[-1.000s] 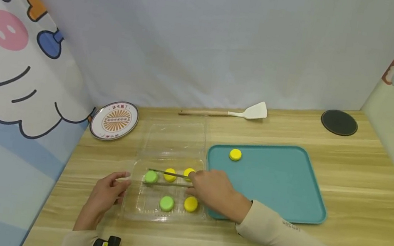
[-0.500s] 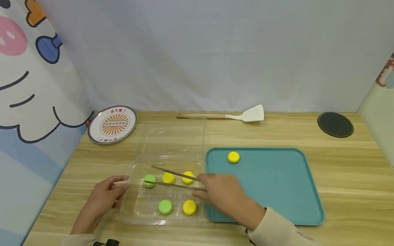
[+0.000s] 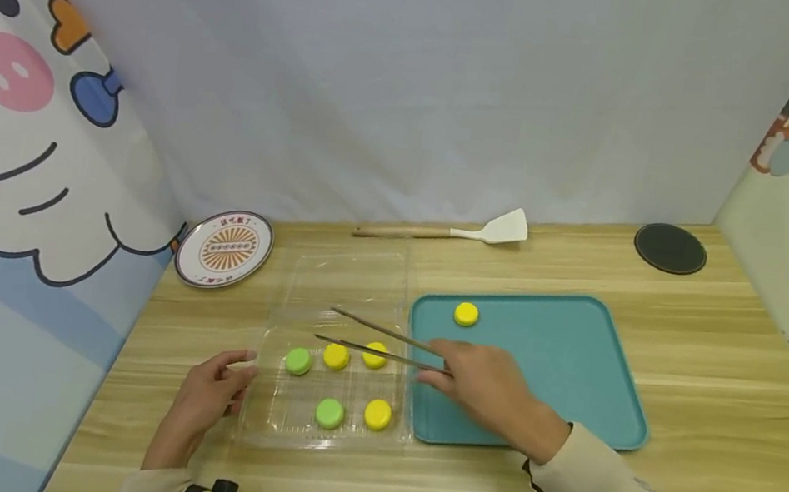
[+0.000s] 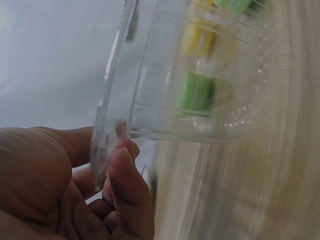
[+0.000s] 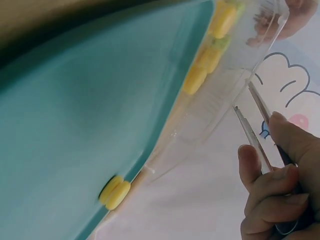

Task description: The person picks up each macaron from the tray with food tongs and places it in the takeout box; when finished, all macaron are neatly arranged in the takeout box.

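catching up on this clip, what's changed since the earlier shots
The right hand has moved right with the metal tongs. Their tips flanked the left green macaron a second ago; now they are spread, away from it, holding nothing. The left hand remains at the left edge of the clear box; macarons and teal tray stayed put.

High over the near side of the box [image 3: 295,393], the head camera looks forward and down, while the left-wrist one faces it, close and tilted, from its left, and the right-wrist one, farther off, from its right, all catching macarons [image 3: 336,356] inside.
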